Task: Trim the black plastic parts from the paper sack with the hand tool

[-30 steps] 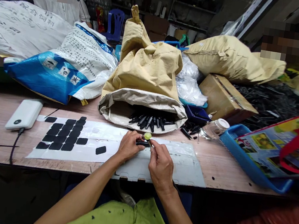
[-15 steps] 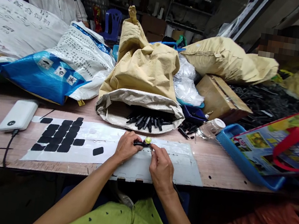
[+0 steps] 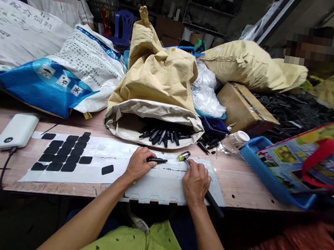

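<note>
Between its fingertips my left hand grips a slim black pen-like part, lying level with its tip pointing right, over the grey-white board. My right hand is closed round a small hammer; the hammer has a yellow-green face and a black handle end that sticks out below the hand. The hammer head is to the right of the black part, apart from it. Beyond my hands, several similar black parts lie in the mouth of a tan sack.
Black rounded pads lie on a white sheet at left, near a white power bank with a cable. A clear jar and a blue tray holding a colourful bag stand right. Two people are behind the sacks.
The hammer and my right hand have moved right, away from the black part. My left hand still holds the part, which now shows more clearly. The view has shifted slightly.
</note>
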Demonstrator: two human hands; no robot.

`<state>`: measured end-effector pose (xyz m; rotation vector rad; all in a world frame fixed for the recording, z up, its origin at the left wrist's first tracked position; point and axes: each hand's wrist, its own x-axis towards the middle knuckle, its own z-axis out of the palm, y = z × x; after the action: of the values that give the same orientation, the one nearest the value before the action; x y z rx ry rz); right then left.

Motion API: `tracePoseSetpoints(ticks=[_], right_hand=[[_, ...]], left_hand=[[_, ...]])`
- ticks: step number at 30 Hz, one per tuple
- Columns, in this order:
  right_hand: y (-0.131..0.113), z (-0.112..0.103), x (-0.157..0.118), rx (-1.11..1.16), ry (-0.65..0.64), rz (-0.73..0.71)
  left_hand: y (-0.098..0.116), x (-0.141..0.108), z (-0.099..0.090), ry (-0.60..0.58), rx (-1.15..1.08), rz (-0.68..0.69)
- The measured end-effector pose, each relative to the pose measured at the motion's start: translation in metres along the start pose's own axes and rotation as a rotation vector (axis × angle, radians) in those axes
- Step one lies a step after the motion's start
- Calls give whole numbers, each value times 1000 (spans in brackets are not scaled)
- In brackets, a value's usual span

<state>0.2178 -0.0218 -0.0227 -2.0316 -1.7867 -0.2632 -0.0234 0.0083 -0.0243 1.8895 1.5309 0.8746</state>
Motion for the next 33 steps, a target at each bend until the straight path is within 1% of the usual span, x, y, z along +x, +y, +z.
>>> tracePoseSetpoints(ticks=[3, 5, 7, 9, 10, 11, 12, 13, 14, 15, 16, 17, 19, 21, 22, 23, 24, 26, 28, 29, 30, 31, 33], right_hand=[[-3, 1, -1, -36, 0, -9], [-3, 1, -1, -51, -14, -7], [-3, 0, 0, -64, -31, -1], [-2, 0, 0, -71, -43, 1], [-2, 0, 0, -72, -46, 1], [-2, 0, 1, -72, -47, 3], [-2, 1, 1, -70, -45, 4], [-2, 1, 1, -68, -44, 7], [-2, 1, 0, -65, -43, 9], [-2, 1, 0, -62, -43, 8], [-2, 1, 0, -59, -42, 7], [-2, 1, 0, -55, -43, 4], [-2, 1, 0, -48, -39, 0], [-2, 1, 0, -41, -30, -3], [-2, 0, 0, -36, -27, -4], [-2, 0, 0, -32, -23, -4], [-2, 0, 0, -28, -21, -6], [-3, -1, 0, -28, -19, -9], [-3, -1, 0, -35, -21, -14], [-3, -1, 0, -39, -21, -16], [-3, -1, 0, -42, -22, -17], [-3, 0, 0, -44, -22, -17], [-2, 0, 0, -42, -22, -15]], left_hand=[[-3, 2, 1, -8, 13, 8], [0, 2, -2, -20, 11, 18], [10, -5, -9, -27, -37, 40], [28, -21, -20, -60, -155, 79], [38, -32, -25, -113, -234, 92], [47, -46, -29, -204, -315, 98], [54, -62, -32, -335, -382, 90], [59, -78, -32, -494, -418, 67], [60, -94, -28, -629, -409, 39], [57, -109, -22, -718, -359, 6], [51, -122, -13, -759, -280, -33], [42, -133, -3, -758, -198, -80], [21, -148, 19, -708, -85, -191], [7, -154, 33, -664, -40, -273], [6, -154, 35, -655, -28, -288], [9, -152, 33, -660, -22, -283], [17, -149, 28, -686, -27, -258], [42, -136, 9, -792, -100, -169], [69, -113, -12, -871, -246, -69], [79, -96, -21, -836, -310, -40], [86, -77, -29, -704, -320, -26], [87, -55, -35, -491, -275, -29], [76, -8, -43, -82, -75, -36]])
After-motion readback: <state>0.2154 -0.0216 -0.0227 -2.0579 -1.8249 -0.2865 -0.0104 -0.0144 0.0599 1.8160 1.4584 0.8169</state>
